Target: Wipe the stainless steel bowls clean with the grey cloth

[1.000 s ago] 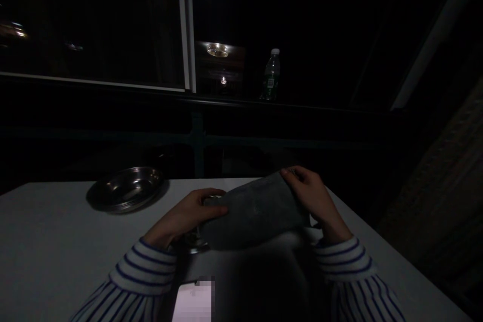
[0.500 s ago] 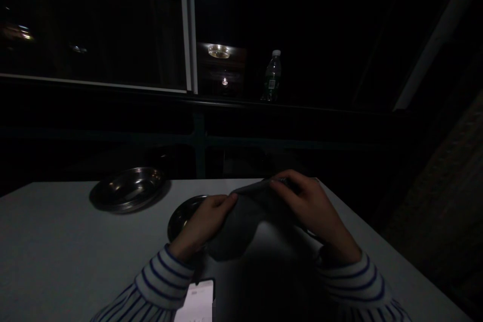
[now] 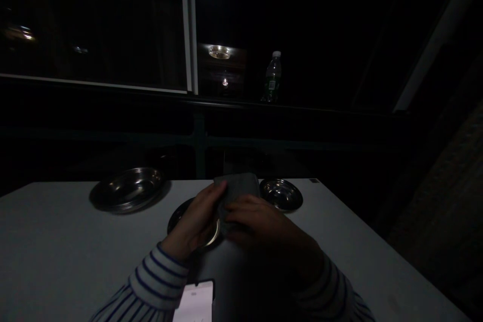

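A grey cloth (image 3: pixel 241 184), folded into a smaller piece, is held up between both hands over the table. My left hand (image 3: pixel 198 216) is closed on its left side, thumb on top. Against its front and lower part, my right hand (image 3: pixel 256 219) has its fingers bent round the fabric. Just below and behind my left hand lies a metal dish (image 3: pixel 176 217), partly covered by that hand. Another metal dish (image 3: pixel 282 194) sits beyond my right hand. The scene is dark, and the lower fingers are hard to make out.
Stacked metal dishes (image 3: pixel 130 188) stand at the left on the white table (image 3: pixel 68 256). A lit phone (image 3: pixel 195 302) lies at the near edge. On the dark ledge behind stands a plastic bottle (image 3: pixel 272 78), beside the white window frame (image 3: pixel 189 35).
The spread, hanging cloth is now folded smaller. My right hand has moved left towards my left hand, uncovering the dish at the right.
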The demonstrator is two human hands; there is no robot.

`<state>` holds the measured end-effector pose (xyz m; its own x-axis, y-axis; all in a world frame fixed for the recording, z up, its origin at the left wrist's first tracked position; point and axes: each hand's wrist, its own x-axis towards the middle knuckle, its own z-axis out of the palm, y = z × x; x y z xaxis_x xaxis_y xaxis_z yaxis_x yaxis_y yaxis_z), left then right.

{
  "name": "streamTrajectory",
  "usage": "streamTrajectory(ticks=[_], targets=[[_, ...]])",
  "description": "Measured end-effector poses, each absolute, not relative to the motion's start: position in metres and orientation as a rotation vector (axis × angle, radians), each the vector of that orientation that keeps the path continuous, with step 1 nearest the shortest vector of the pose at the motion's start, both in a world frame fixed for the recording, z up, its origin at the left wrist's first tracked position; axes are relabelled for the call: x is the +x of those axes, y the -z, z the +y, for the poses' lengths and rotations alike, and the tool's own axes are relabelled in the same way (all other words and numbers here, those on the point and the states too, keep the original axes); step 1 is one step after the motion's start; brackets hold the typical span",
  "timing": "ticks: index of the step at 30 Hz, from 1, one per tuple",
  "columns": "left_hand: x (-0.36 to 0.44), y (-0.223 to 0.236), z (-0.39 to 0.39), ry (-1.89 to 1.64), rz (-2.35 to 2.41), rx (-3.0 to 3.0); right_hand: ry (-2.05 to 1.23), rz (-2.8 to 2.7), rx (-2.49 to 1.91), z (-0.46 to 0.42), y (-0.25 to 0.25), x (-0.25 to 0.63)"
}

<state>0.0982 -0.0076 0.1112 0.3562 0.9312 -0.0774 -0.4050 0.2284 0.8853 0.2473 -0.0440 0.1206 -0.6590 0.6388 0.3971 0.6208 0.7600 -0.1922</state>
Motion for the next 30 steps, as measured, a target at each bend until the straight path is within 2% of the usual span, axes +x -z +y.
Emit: streamTrajectory(ticks=[3, 8, 15, 20, 24, 27, 30], targets=[[0.096, -0.11, -0.005, -1.052, 0.782, 1.043, -0.156, -2.462, -0.949, -0.043, -0.121, 0.254], [0.088, -0.113, -0.005, -0.911, 0.767, 1.162, -0.122, -1.907, -1.207, -0.037, -0.124, 0.273], [0.08, -0.115, -0.003, -0.883, 0.817, 1.28, -0.506, -1.899, -1.301, -0.032, -0.128, 0.278], [0.072, -0.119, 0.0, -0.859, 0.878, 1.345, -0.807, -1.656, -1.197, -0.03, -0.126, 0.283], [0.071, -0.123, -0.003, -0.911, 0.939, 1.403, -1.091, -1.666, -1.12, -0.032, -0.124, 0.285], [0.074, -0.123, -0.005, -0.899, 0.924, 1.463, -1.159, -1.759, -1.05, -0.032, -0.122, 0.281], [0.074, -0.123, -0.004, -0.921, 0.939, 1.535, -1.088, -1.75, -1.028, -0.028, -0.118, 0.275]])
